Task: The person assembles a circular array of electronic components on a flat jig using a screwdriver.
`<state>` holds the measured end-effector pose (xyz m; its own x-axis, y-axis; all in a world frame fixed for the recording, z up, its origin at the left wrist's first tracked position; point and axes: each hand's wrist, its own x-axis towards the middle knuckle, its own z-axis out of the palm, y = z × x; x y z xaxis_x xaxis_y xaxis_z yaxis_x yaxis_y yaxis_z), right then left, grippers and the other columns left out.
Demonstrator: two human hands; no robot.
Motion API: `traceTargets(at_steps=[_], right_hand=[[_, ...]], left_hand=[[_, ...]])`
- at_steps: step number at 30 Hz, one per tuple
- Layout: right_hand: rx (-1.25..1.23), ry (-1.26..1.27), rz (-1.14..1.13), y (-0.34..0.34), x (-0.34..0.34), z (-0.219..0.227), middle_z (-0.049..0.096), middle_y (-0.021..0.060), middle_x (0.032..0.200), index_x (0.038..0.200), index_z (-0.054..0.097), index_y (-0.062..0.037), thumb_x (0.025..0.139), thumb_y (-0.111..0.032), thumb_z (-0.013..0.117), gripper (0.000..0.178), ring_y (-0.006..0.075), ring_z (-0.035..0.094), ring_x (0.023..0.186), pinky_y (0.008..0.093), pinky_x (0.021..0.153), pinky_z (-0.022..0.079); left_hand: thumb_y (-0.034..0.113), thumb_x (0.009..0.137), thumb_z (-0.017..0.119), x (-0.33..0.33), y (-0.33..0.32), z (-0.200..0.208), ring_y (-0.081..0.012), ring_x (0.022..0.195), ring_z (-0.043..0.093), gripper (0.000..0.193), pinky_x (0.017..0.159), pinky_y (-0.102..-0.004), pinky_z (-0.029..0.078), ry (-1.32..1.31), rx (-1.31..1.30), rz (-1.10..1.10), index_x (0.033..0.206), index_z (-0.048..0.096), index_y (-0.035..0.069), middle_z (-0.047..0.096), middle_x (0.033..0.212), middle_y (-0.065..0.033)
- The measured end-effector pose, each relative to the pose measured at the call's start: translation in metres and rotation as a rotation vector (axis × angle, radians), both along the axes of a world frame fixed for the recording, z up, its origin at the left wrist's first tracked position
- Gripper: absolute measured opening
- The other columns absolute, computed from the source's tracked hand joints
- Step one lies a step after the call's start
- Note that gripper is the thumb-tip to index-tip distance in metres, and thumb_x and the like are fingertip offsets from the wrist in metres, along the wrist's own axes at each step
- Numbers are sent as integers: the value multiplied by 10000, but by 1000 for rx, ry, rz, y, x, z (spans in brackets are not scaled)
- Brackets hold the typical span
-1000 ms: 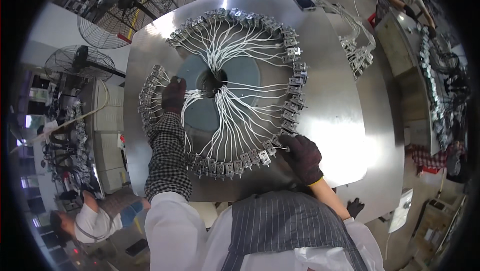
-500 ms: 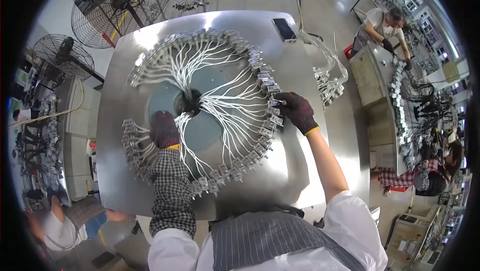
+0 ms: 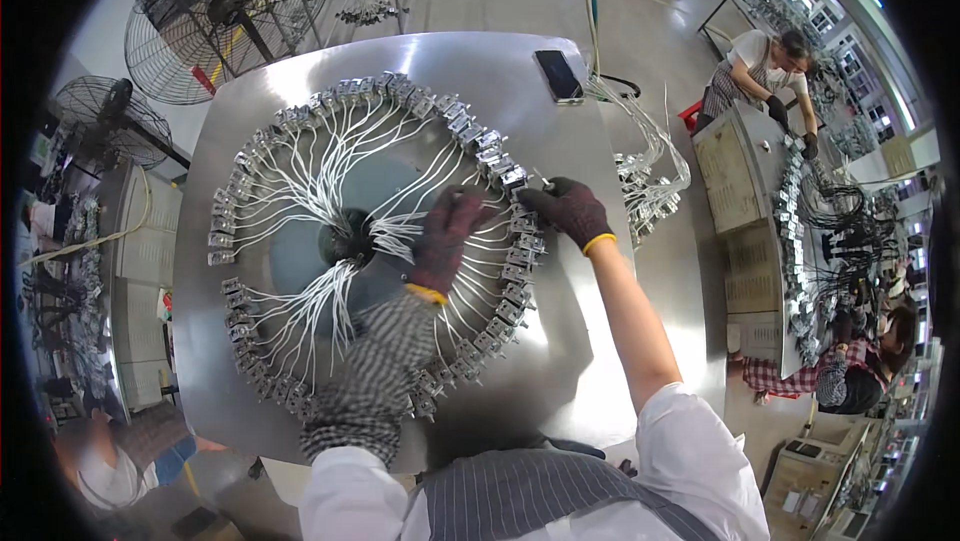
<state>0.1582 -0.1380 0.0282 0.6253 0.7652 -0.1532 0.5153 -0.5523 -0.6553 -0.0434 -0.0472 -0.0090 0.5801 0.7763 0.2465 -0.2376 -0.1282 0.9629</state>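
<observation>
A ring of small silver metal parts (image 3: pixel 518 259) lies on the steel table (image 3: pixel 560 326). White wires (image 3: pixel 470 281) run from them to a dark hole (image 3: pixel 347 237) at the centre of a grey-green disc (image 3: pixel 290 259). My left hand (image 3: pixel 448 239), in a dark red knitted glove, is over the right-hand wires with fingers apart and reaching toward the ring. My gloved right hand (image 3: pixel 572 213) is closed in a pinch at the ring's right edge. A small thin metal piece shows at its fingertips; its kind is unclear.
A phone (image 3: pixel 558 77) lies at the table's far right. Beyond the right edge hangs a bundle of white-wired parts (image 3: pixel 648 186). Two cage fans (image 3: pixel 232 9) stand at the far left. A co-worker (image 3: pixel 765 76) works at a bench (image 3: pixel 740 191) on the right.
My left hand has moved from the left-side wires across to the right side, near my right hand. The upper-left arc of parts has spread outward to the left. My right hand stays at the right edge.
</observation>
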Motion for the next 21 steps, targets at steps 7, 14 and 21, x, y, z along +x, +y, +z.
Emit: traceTargets(at_steps=[7, 14, 21], right_hand=[[438, 868, -153, -10, -9, -17, 649, 48, 739, 841, 648, -55, 791, -355, 730, 315, 137, 609, 625, 275, 579, 482], [411, 682, -212, -27, -12, -40, 654, 50, 747, 885, 648, -22, 825, -342, 692, 329, 121, 591, 625, 289, 579, 485], [424, 69, -143, -40, -8, -36, 657, 56, 923, 1128, 596, -47, 884, -189, 645, 287, 126, 605, 815, 266, 747, 493]], left_hand=[[355, 987, 500, 50, -15, -17, -121, 816, 635, 343, 733, -261, 536, -120, -445, -13, 1106, 614, 54, 661, 992, -58], [417, 1001, 430, 53, -21, -10, -169, 867, 649, 408, 658, -300, 569, -22, -446, -156, 1188, 531, 69, 643, 1063, -96], [289, 1004, 474, 50, -17, 2, -176, 963, 629, 321, 868, -318, 510, -34, -434, -174, 1118, 585, 11, 657, 1081, -105]])
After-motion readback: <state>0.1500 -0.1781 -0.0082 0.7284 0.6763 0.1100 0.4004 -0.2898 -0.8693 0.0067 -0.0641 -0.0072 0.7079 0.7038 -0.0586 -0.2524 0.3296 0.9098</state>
